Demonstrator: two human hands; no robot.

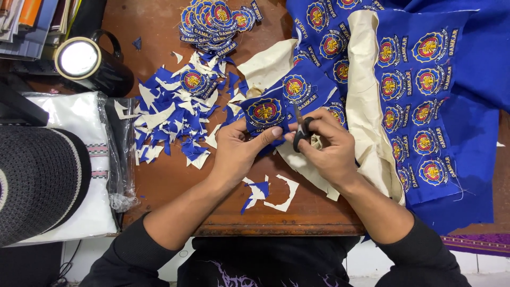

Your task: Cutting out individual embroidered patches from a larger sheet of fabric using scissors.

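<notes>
My left hand (239,149) pinches a round blue embroidered patch (264,112) that is still joined to a strip of blue fabric. My right hand (328,146) grips small black scissors (300,130), whose blades point up at the patch's right edge. The strip carries a second patch (295,87) just above. Both hands meet over the front middle of the brown wooden table (170,180).
A pile of blue and cream fabric scraps (170,114) lies left of my hands. A stack of cut patches (212,21) sits at the far edge. A large blue cloth with several patches (425,101) covers the right. A black mug (90,61) and a black hat (37,180) are at left.
</notes>
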